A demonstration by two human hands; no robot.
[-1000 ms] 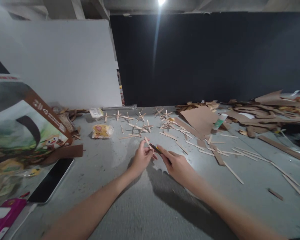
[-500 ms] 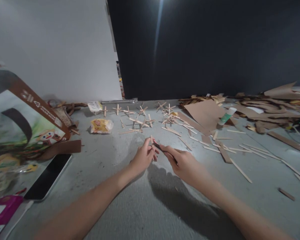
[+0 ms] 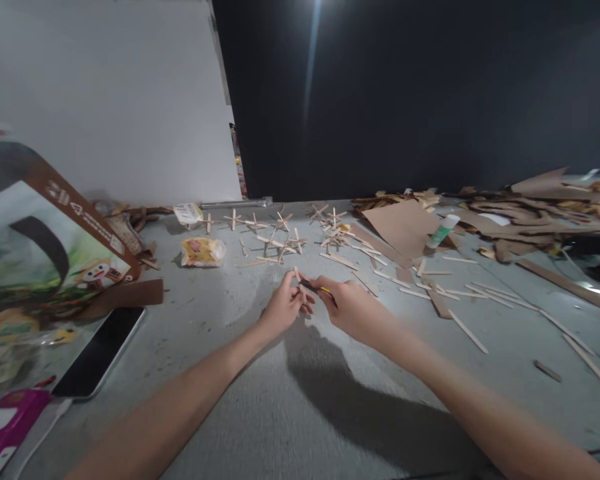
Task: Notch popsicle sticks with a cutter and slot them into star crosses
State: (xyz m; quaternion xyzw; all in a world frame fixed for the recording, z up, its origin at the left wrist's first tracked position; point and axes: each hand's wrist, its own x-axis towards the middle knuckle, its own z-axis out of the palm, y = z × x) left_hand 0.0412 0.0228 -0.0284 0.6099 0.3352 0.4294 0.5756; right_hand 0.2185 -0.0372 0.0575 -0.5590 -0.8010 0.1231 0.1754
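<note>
My left hand (image 3: 282,308) pinches a short, thin wooden stick (image 3: 297,274) upright between thumb and fingers, its top end showing. My right hand (image 3: 353,305) is wrapped round a utility knife (image 3: 309,285) with a dark front and a bit of yellow near the fingers. The knife's tip meets the stick close to my left fingertips; whether it cuts in is too small to tell. Beyond my hands stand several crossed-stick pieces (image 3: 282,248). A further pile of joined sticks (image 3: 336,233) lies to their right.
Loose wooden sticks (image 3: 467,330) are scattered at the right, near a glue stick (image 3: 443,231) and brown cardboard (image 3: 396,230). A wrapped yellow packet (image 3: 203,253) lies left of centre. Further left are a phone (image 3: 99,355), a purple device (image 3: 13,427) and a large printed bag (image 3: 55,227).
Both hands stay together at the stick. The knife shifts and tilts slightly against it, and my right wrist has turned, showing more yellow on the handle. The camera view has tipped down a little.
</note>
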